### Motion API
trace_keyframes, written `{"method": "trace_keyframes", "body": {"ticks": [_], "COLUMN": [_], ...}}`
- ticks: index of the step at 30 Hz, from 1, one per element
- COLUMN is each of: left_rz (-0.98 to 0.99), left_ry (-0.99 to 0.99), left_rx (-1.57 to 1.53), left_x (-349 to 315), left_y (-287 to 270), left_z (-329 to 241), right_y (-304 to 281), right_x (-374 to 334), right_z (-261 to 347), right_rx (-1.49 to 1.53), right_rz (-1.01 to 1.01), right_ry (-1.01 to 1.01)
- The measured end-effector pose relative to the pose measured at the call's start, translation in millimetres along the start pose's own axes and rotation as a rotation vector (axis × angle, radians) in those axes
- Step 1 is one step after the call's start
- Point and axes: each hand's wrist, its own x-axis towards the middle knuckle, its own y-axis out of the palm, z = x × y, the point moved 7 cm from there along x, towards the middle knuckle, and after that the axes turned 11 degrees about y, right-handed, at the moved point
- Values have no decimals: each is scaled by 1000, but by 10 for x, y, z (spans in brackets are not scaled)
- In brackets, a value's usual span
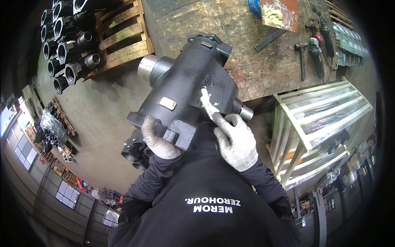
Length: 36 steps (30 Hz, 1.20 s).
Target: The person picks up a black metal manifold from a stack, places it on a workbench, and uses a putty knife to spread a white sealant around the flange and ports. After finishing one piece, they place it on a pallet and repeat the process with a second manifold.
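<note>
A large black metal casting (185,88) with bare machined pipe ends lies in front of me, overlapping the edge of the worktable. My gloved left hand (161,142) is bent around the casting's near-left flange; part of its fingers is hidden. My gloved right hand (238,145) stretches its index finger onto the casting's right side, with the other fingers loosely bent. White paste (205,97) covers that fingertip and is smeared on the black surface beside it. A small pale rectangular patch (168,103) sits left of the paste, and a little metal plate (206,45) sits near the far end.
On the worn wooden worktable (197,20) lie a hammer (302,59), an angle grinder (316,57), a dark metal bar (269,40) and a paste-smeared board (279,15). Similar castings (72,49) stand by a wooden pallet (123,39) at left. A plastic-wrapped wooden crate (321,123) stands at right.
</note>
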Motion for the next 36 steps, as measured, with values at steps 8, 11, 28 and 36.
{"method": "trace_keyframes", "body": {"ticks": [8, 11, 28, 36], "left_rz": [-50, -65, -188, 19], "left_ry": [61, 34, 152, 61], "left_rx": [38, 56, 190, 6], "left_x": [-63, -71, -141, -45], "left_y": [16, -5, -57, 66], "left_z": [-62, -41, -180, -106], "right_y": [71, 146, -47, -991], "right_x": [14, 160, 446, 1783], "right_z": [84, 135, 47, -1260], "right_rx": [82, 46, 117, -33], "right_rz": [65, 28, -11, -681], "right_ry": [-86, -102, -168, 97]}}
